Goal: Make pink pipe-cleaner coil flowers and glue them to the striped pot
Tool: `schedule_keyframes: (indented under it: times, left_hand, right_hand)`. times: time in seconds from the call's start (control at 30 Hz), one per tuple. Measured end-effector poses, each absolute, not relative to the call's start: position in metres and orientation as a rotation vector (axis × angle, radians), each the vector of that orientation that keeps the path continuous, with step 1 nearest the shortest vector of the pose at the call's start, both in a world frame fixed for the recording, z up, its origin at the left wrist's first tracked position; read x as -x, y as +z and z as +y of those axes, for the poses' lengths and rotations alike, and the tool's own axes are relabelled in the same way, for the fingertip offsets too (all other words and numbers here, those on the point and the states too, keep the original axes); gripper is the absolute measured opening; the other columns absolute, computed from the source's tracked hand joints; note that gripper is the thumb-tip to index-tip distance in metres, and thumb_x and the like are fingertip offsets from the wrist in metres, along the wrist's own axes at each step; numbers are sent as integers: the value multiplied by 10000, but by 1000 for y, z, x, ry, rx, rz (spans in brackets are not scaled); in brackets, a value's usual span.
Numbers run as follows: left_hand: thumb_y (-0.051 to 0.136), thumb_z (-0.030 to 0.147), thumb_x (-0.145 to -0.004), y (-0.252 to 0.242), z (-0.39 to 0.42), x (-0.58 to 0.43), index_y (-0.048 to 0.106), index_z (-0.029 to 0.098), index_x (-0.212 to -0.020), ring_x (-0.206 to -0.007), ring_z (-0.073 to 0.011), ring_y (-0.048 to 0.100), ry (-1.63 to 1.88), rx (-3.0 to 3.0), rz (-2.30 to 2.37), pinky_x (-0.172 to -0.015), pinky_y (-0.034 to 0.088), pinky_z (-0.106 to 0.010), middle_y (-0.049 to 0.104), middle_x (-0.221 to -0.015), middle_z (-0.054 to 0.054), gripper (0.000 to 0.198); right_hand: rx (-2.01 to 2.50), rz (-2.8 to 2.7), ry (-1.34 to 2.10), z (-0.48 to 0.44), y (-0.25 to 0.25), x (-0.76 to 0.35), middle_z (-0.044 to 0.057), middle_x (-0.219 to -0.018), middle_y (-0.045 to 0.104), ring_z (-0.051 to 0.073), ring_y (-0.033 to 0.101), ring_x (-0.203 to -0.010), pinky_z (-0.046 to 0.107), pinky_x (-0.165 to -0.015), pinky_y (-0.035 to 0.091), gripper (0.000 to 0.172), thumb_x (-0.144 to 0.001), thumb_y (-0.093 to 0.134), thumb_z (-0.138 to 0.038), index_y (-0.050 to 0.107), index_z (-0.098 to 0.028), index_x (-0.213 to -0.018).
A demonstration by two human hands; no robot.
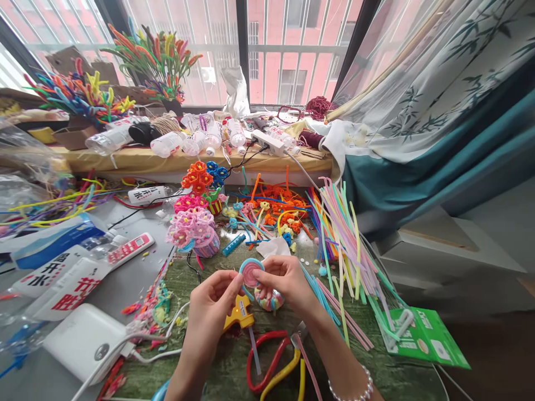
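Note:
Both my hands grip a pink spiral disc [252,273] with a light blue rim, which looks coiled from pipe cleaners. My left hand [217,295] pinches its left edge between thumb and fingers, while my right hand [288,278] holds the right side. Just beneath, a round pastel-striped fuzzy piece [270,299] sits partly hidden by my right fingers. A yellow glue gun [240,314] lies below my left fingers, a clear glue stick [254,351] poking from it. Between my forearms rest a red handle loop [267,362] and a yellow handle [284,373], apparently of a cutting tool.
Loose pastel pipe cleaners [346,250] spread on the right beside a green card [430,337]. Pipe-cleaner flower pots [204,242] stand ahead on the left. A white power bank [86,340] with cables lies at left, near bottles [75,284]. A power strip [267,143] rests on the sill.

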State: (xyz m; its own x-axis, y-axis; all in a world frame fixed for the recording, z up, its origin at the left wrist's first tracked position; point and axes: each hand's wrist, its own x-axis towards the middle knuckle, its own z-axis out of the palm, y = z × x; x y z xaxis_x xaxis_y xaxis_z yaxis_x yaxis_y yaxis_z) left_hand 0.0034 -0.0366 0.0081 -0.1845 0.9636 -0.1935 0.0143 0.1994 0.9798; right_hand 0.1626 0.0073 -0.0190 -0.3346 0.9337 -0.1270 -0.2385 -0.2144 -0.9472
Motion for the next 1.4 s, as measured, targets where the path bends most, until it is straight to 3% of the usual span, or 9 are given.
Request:
schedule_keyframes:
  times: [0.33,0.53,0.7,0.83,0.97,1.07,1.23,1.4]
  left_hand:
    - [838,427,-695,8,-37,-1,736,168,-777,-572,-124,586,1193,-1022,1417,-476,406,-185,702,-658,-1,290]
    - [793,418,-742,16,-35,4,728,157,-751,-577,-120,580,1108,-1172,1421,-494,434,-183,681,-657,1,269]
    - [724,309,-821,19,-34,9,711,183,-759,-572,-119,606,1130,-1525,1412,-537,495,-183,686,-655,17,141]
    - [658,160,-881,21,-35,13,658,185,-813,-553,-90,564,1186,-1997,1384,-535,468,-169,645,-672,30,73]
    - [610,12,-897,26,-35,16,631,135,-912,-653,-97,554,1278,-2455,1235,-634,472,-193,643,-751,-12,126]
    - [607,-38,-888,28,-35,21,643,52,-1018,-806,-147,596,1293,-2738,1146,-748,494,-250,687,-850,-92,163]
    - [523,8,-954,31,-41,26,625,-26,-1160,-1020,-257,598,1087,-3030,1132,-853,490,-363,706,-982,-183,233]
    - [346,67,-1030,36,-43,23,635,-17,-1140,-983,-239,596,886,-3224,1133,-855,459,-355,724,-975,-161,320]
  right_hand:
    - [942,-1107,1782,4,-9,-162,13,-563,701,118,611,-422,201,-403,448,390,-696,846,-497,670,-150,-670]
    - [856,-1129,1756,11,-22,-168,10,-568,688,109,612,-469,203,-484,485,369,-737,829,-484,736,-128,-744]
    - [797,-1115,1765,12,-23,-175,-14,-553,642,92,564,-438,179,-409,417,295,-750,845,-414,743,-139,-779]
    - [674,-1129,1704,9,-18,-178,10,-701,660,94,606,-486,179,-399,436,225,-764,846,-366,770,-155,-761]
    - [663,-1177,1536,7,-17,-180,22,-819,694,108,646,-589,210,-523,534,152,-760,861,-316,798,-202,-839]
    - [694,-1189,1471,7,-20,-181,11,-823,712,114,658,-666,208,-615,555,246,-746,878,-307,793,-242,-968]
    - [631,-1187,1466,7,-22,-181,5,-880,722,97,651,-689,185,-644,553,242,-767,863,-323,785,-259,-987]
    - [602,-1179,1541,6,-19,-182,0,-864,721,107,652,-705,184,-628,546,231,-827,814,-313,768,-285,-1051]
